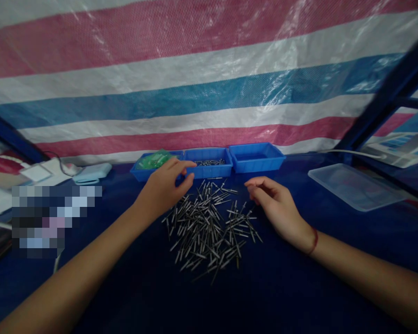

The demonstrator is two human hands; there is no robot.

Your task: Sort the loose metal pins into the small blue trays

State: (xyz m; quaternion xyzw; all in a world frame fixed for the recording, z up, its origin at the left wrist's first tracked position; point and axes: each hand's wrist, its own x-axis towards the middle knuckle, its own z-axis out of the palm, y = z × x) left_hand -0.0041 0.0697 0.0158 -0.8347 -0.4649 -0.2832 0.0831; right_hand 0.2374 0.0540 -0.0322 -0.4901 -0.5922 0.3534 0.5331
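Note:
A loose pile of slim metal pins that look like blind rivets (202, 222) lies on the dark blue table top. My left hand (163, 185) hovers over the pile's upper left edge, in front of the bins, its thumb and index finger apart with nothing visible between them. To the right of the pile is my right hand (273, 202), fingers curled and thumb pressed against the fingertips; whatever they might hold is hidden. Small metal pieces lie in the middle blue bin (209, 172). A green plastic bag (155, 159) fills the left blue bin (142, 174), partly covered by my left hand.
A third blue bin (257, 163) stands at the back right. Farther right lies a translucent plastic lid (355, 185). On the left are a light blue case (92, 173), white cables and a blurred-out area. Striped sheeting (195, 106) hangs behind, between dark blue frame posts (379, 93).

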